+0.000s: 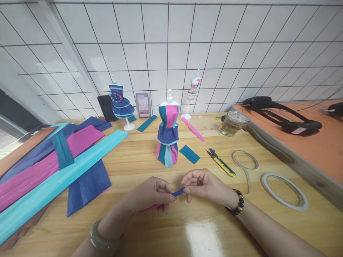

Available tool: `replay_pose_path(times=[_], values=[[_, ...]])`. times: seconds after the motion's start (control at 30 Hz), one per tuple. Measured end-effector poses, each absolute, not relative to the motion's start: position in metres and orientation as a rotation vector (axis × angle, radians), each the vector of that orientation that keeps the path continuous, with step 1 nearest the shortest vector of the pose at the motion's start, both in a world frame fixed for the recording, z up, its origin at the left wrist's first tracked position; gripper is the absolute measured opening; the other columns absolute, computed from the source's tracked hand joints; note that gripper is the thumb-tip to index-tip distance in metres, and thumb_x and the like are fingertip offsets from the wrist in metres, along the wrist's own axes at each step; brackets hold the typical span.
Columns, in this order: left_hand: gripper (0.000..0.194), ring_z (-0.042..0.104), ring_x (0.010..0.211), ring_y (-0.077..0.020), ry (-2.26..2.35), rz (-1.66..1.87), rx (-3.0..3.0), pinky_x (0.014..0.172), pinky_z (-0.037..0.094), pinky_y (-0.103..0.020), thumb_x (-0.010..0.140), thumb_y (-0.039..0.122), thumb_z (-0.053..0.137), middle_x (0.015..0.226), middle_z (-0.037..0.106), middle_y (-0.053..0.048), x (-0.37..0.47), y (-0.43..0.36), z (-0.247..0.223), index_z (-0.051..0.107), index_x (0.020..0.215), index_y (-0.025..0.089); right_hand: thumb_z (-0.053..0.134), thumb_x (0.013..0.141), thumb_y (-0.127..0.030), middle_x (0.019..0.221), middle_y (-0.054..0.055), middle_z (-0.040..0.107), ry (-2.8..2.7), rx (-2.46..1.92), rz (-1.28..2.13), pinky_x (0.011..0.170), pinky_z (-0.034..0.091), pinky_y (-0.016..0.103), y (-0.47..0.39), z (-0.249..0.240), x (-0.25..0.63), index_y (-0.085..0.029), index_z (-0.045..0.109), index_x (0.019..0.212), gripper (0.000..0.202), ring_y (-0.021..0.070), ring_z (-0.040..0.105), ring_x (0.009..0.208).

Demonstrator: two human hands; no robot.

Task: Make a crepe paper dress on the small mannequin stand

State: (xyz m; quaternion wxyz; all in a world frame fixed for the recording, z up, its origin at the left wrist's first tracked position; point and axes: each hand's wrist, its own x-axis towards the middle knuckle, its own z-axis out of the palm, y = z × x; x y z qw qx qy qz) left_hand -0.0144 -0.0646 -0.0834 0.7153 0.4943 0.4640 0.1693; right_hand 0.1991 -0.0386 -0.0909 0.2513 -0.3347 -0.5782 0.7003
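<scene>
A short blue crepe paper strip [178,192] is stretched between my two hands, low over the table. My left hand [154,194] pinches one end between thumb and fingers, and a pink strip [150,210] shows beneath that hand. The other end is pinched by my right hand [199,185], its remaining fingers loosely curled. Beyond them stands a small dress form [168,134] wearing a pink, teal and blue paper dress. A teal paper rectangle [189,154] lies to its right, near yellow-handled thread snips [222,164].
Long crepe paper sheets [61,175] overlap on the left. Two more dress forms, one in a blue ruffled dress [120,101] and one in a floral top [194,87], stand at the back. Tape rolls [284,191], a glass cup [233,123] and a black headset [284,114] are on the right.
</scene>
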Motion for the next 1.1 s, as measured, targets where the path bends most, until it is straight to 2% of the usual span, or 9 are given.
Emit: replay_pose_path(times=[0.1,0.3,0.53,0.67,0.8,0.9,1.0,1.1], values=[[0.028,0.049,0.043,-0.0082,1.055,0.374,1.123,0.046,0.036,-0.020,0.065,0.040,0.069,0.051,0.061,0.002,-0.015,-0.064,-0.082,0.063,0.074,0.014,0.072,0.069,-0.036,0.064,-0.001,0.066,-1.585,-0.906,1.879,0.059,0.049,0.025,-0.038,-0.090,0.199,-0.015,0.059,0.087,0.031,0.0119,0.063,0.057],[0.028,0.049,0.041,-0.0081,1.180,0.335,1.231,0.033,0.021,-0.017,0.069,0.043,0.063,0.054,0.063,0.000,-0.017,-0.064,-0.080,0.060,0.072,0.015,0.064,0.077,-0.038,0.063,0.001,0.065,-1.693,-0.908,1.801,0.061,0.046,0.024,-0.037,-0.089,0.202,-0.013,0.063,0.087,0.027,0.0112,0.061,0.059],[0.018,0.050,0.041,-0.0082,1.090,0.425,1.182,0.044,0.038,-0.020,0.069,0.033,0.062,0.047,0.058,0.003,-0.014,-0.064,-0.083,0.057,0.068,0.015,0.059,0.080,-0.040,0.066,0.002,0.063,-1.722,-0.824,1.856,0.063,0.045,0.025,-0.038,-0.088,0.203,-0.013,0.067,0.084,0.028,0.0107,0.058,0.060],[0.017,0.051,0.041,-0.0089,1.070,0.433,1.152,0.044,0.039,-0.020,0.068,0.032,0.062,0.048,0.059,0.003,-0.013,-0.064,-0.083,0.054,0.069,0.016,0.061,0.078,-0.042,0.064,0.002,0.064,-1.725,-0.850,1.823,0.061,0.045,0.024,-0.040,-0.088,0.200,-0.013,0.068,0.078,0.030,0.0108,0.057,0.057],[0.016,0.051,0.043,-0.0087,1.045,0.425,1.150,0.045,0.040,-0.021,0.068,0.030,0.062,0.048,0.058,0.003,-0.012,-0.065,-0.080,0.054,0.068,0.015,0.069,0.070,-0.042,0.053,-0.001,0.059,-1.672,-0.969,1.780,0.049,0.042,0.021,-0.043,-0.093,0.193,-0.014,0.063,0.065,0.029,0.0082,0.052,0.047],[0.015,0.051,0.044,-0.0084,1.024,0.434,1.152,0.046,0.040,-0.021,0.068,0.028,0.062,0.049,0.057,0.003,-0.012,-0.066,-0.078,0.055,0.070,0.015,0.075,0.063,-0.039,0.055,-0.004,0.059,-1.598,-0.985,1.848,0.045,0.041,0.019,-0.044,-0.096,0.191,-0.014,0.063,0.081,0.033,0.0070,0.051,0.043],[0.015,0.051,0.045,-0.0081,0.995,0.429,1.189,0.046,0.040,-0.020,0.069,0.027,0.062,0.050,0.057,0.004,-0.013,-0.066,-0.076,0.056,0.069,0.014,0.075,0.064,-0.037,0.057,-0.005,0.057,-1.650,-0.972,1.882,0.045,0.041,0.019,-0.045,-0.096,0.192,-0.015,0.063,0.100,0.044,0.0062,0.050,0.044],[0.012,0.050,0.045,-0.0075,0.986,0.398,1.233,0.046,0.040,-0.020,0.070,0.025,0.061,0.050,0.058,0.003,-0.014,-0.066,-0.075,0.057,0.070,0.014,0.070,0.069,-0.041,0.057,-0.003,0.055,-1.744,-0.944,1.925,0.047,0.039,0.019,-0.045,-0.094,0.194,-0.013,0.069,0.088,0.034,0.0067,0.047,0.048]])
